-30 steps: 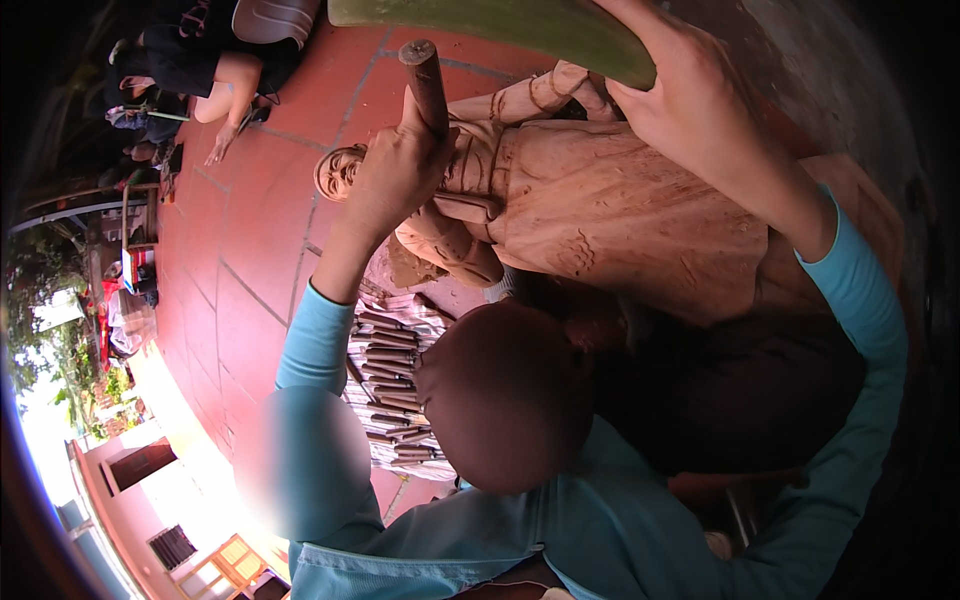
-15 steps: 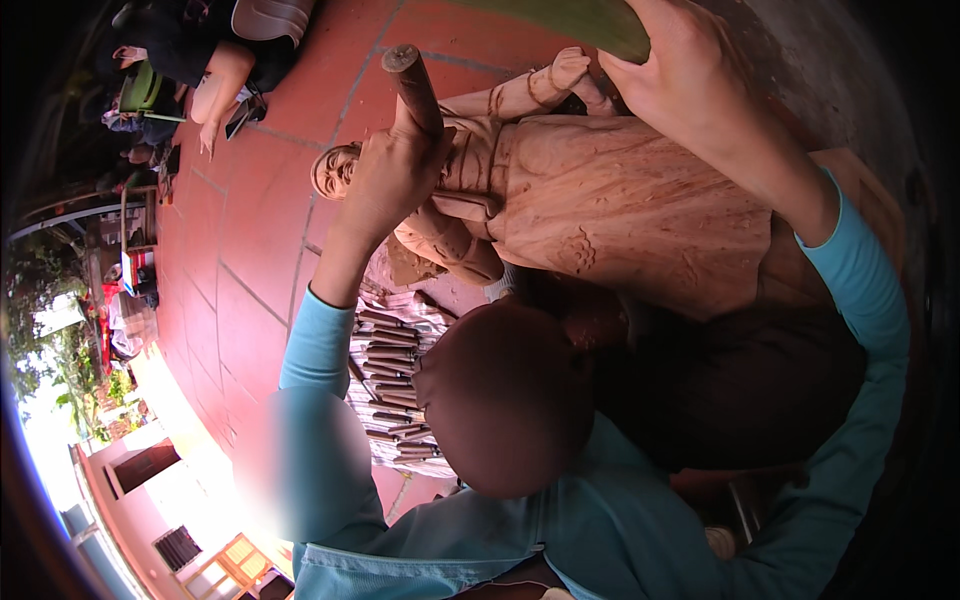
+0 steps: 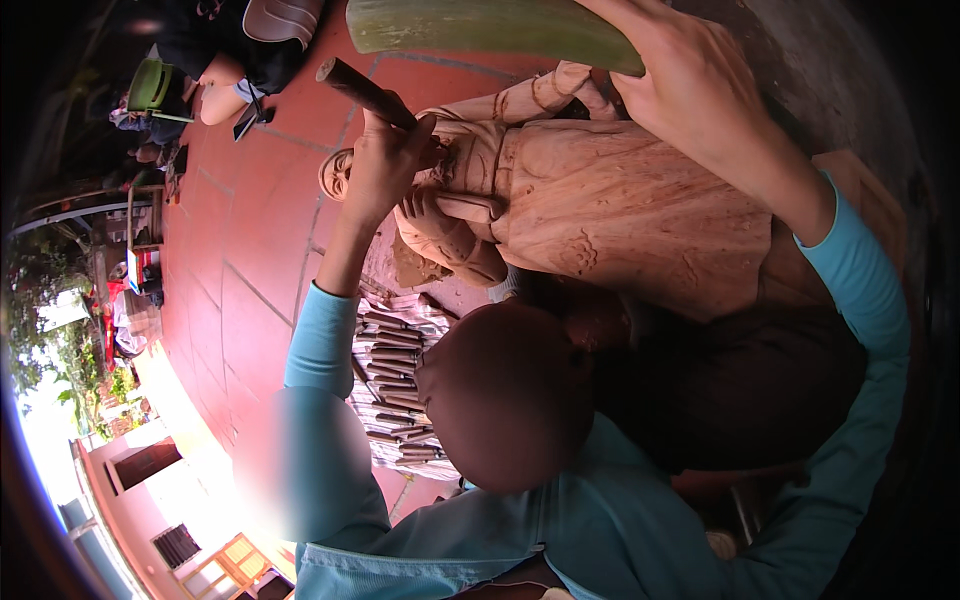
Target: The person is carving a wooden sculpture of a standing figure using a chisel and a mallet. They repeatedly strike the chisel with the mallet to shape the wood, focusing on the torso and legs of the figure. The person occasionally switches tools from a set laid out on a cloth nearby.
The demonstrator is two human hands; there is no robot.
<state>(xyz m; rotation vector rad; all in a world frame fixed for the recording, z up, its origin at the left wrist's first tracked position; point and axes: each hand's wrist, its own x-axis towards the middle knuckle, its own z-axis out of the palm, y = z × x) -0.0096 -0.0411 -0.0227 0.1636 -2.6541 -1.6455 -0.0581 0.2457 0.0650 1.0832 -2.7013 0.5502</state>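
Observation:
A carved wooden statue (image 3: 620, 200) of a robed figure lies on its back across the upper middle, its head toward the left. Over its chest my left hand (image 3: 388, 165) is closed round the dark wooden handle of a chisel (image 3: 360, 92). The handle leans up and to the left; its blade is hidden behind my hand. At the upper right my right hand (image 3: 690, 85) grips one end of a green wooden mallet (image 3: 490, 28). That mallet stretches left above the statue, apart from the chisel handle.
Several wooden-handled tools (image 3: 395, 365) lie in a row on a striped cloth (image 3: 435, 315) left of a rounded brown shape (image 3: 505, 395). Another person's cap (image 3: 280, 20) and a green chair (image 3: 150, 88) are at upper left. Red floor tiles (image 3: 230, 230) surround the work.
The green mallet has swung down and left, further into view. My left hand has shifted slightly left, and the chisel handle tilts more to the left.

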